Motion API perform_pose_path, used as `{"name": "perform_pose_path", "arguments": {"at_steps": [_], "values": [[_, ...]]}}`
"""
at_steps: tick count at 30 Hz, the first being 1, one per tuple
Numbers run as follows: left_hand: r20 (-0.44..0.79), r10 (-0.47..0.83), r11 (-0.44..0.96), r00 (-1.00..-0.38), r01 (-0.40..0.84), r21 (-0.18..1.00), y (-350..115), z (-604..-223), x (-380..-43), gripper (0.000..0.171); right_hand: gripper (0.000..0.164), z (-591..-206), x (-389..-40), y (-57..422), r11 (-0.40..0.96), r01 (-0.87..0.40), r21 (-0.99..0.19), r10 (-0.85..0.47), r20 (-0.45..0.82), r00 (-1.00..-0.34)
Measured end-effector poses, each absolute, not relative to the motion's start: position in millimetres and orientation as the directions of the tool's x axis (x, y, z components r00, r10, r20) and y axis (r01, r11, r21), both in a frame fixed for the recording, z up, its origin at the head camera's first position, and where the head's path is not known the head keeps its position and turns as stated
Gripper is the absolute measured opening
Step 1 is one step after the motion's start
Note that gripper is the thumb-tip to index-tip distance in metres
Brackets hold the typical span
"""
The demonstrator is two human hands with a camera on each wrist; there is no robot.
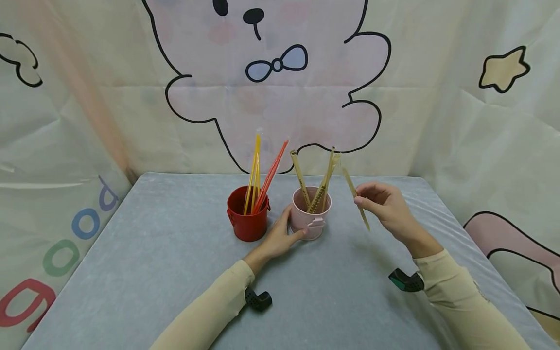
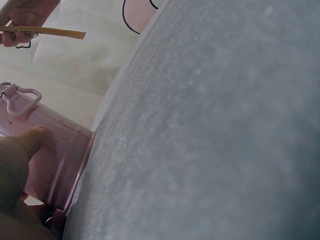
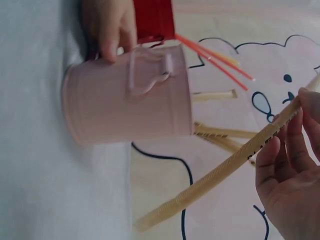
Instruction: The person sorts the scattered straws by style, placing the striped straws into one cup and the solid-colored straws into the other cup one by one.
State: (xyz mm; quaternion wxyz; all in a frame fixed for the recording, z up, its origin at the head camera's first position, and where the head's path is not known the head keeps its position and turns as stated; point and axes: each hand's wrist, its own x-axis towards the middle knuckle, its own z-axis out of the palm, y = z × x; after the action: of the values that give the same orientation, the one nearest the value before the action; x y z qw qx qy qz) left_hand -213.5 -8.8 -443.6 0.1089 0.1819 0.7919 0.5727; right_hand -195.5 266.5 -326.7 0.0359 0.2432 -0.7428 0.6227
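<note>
A small pink bucket [image 1: 302, 221] stands on the table with several tan paper-wrapped straws [image 1: 318, 197] leaning inside it. My left hand [image 1: 280, 238] grips this bucket low on its left side, the thumb across its front; in the left wrist view the thumb [image 2: 34, 140] lies on the pink wall. To the right of the bucket, my right hand [image 1: 385, 209] pinches another paper-wrapped straw [image 3: 215, 175] in the air, tilted, with dark print on its wrapper. Left of the pink bucket is a red bucket [image 1: 248, 226] holding yellow straws [image 1: 254, 175] and red straws [image 1: 271, 177].
A grey-blue cloth covers the table [image 1: 153, 272]. Behind it hangs a curtain [image 1: 280, 107] printed with a cartoon bear. A black wrist device [image 1: 258, 299] sits under the left sleeve, and a similar one [image 1: 406, 280] under the right.
</note>
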Motion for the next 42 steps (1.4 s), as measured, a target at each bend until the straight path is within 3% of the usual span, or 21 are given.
{"name": "perform_pose_path", "arguments": {"at_steps": [14, 28, 42], "values": [[0.055, 0.41, 0.28, -0.911, 0.183, 0.942, -10, -452, -216, 0.082, 0.026, -298, -200, 235, -0.127, -0.418, -0.899, -0.176, 0.435, -0.883], [0.052, 0.412, 0.283, -0.91, 0.182, 0.942, -11, -450, -216, 0.082, 0.023, -278, -219, 205, -0.132, -0.466, -0.875, -0.161, 0.483, -0.861], [0.042, 0.413, 0.285, -0.91, 0.172, 0.943, -10, -448, -216, 0.082, 0.011, -310, -236, 187, -0.046, -0.326, -0.944, -0.202, 0.328, -0.923]]}}
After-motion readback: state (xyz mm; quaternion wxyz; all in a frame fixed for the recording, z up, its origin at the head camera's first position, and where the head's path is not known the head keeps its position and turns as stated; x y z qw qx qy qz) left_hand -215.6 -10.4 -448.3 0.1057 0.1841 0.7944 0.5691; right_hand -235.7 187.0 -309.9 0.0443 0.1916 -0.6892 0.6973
